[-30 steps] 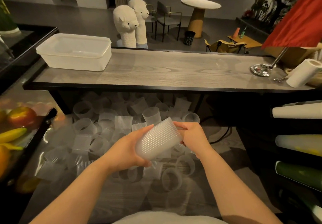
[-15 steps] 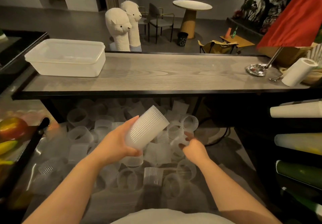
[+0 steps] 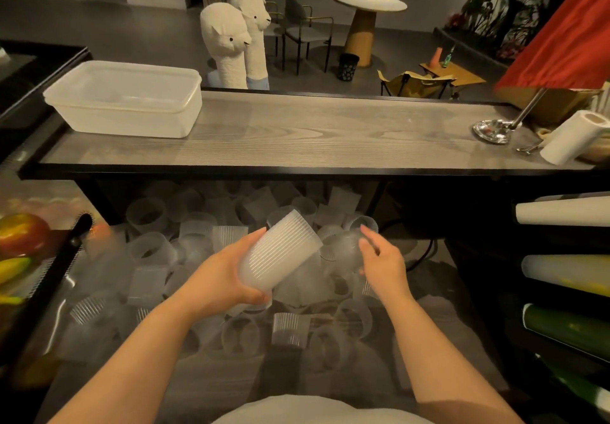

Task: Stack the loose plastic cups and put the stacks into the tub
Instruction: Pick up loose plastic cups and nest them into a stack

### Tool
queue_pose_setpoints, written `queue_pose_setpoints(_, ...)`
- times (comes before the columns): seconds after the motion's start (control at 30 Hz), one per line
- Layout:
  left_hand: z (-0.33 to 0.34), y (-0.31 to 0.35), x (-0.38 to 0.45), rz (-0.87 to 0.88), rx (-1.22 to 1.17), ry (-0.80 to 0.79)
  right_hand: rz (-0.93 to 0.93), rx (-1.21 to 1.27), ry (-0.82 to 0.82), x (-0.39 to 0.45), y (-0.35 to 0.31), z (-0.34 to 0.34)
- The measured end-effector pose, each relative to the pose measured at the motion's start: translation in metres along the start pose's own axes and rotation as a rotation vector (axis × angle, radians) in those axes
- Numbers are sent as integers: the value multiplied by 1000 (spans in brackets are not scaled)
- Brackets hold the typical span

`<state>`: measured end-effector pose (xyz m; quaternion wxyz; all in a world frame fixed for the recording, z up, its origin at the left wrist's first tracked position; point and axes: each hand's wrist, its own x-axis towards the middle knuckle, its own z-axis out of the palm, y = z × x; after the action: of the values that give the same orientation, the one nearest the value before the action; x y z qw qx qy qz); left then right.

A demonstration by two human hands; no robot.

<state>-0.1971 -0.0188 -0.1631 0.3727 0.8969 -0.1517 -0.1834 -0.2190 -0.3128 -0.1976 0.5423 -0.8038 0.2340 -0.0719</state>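
Note:
A stack of ribbed translucent cups (image 3: 280, 255) is gripped near its base by my left hand (image 3: 221, 278) and tilts up to the right, mouth toward the right. My right hand (image 3: 383, 263) is just right of that mouth, with its fingers curled round a single clear cup (image 3: 341, 247), which is blurred. Several loose cups (image 3: 155, 255) lie scattered on the low surface below both hands. The white plastic tub (image 3: 132, 126) stands on the left end of the wooden counter (image 3: 313, 136), beyond and above the hands.
Two white alpaca figures (image 3: 231, 40) stand behind the counter. A paper towel roll (image 3: 574, 136) and a metal flag base (image 3: 491, 129) sit at its right end. Fruit (image 3: 19, 235) lies at the left edge. Rolled sheets (image 3: 561, 214) fill the right shelves.
My right hand let go of the stack, dipped into the loose cups and came back up holding one beside the stack's mouth. My left hand kept the stack and lifted it slightly.

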Motion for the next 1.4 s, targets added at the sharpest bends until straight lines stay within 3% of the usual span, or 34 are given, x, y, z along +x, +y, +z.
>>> queue_pose_setpoints(0.3, 2, 6, -8, 65, 19, -71, 152, 574, -147, -18, -58, -13)
queue_pose_setpoints(0.47, -2, 6, -20, 97, -16, -84, 190, 597, -343, -29, -66, -12)
queue_pose_setpoints(0.73, -14, 9, -38, 162, 29, -73, 229, 303, -640, -52, -79, 8)
queue_pose_setpoints(0.97, -20, 4, -43, 148, 52, -61, 214, 259, -632, -65, -82, 43)
queue_pose_setpoints(1.07, -19, -3, -45, 108, 37, -48, 202, 252, -422, -58, -80, 52)
queue_pose_setpoints(1.13, -22, -10, -48, 76, 15, -26, 175, 138, -202, -50, -65, 54)
queue_pose_setpoints(1.2, -26, -17, -49, 55, -3, 10, 230, 46, -100, -40, -43, 56)
queue_pose_setpoints(1.4, -28, -26, -42, 4, -51, 85, 625, -49, -278, -31, -2, 81)
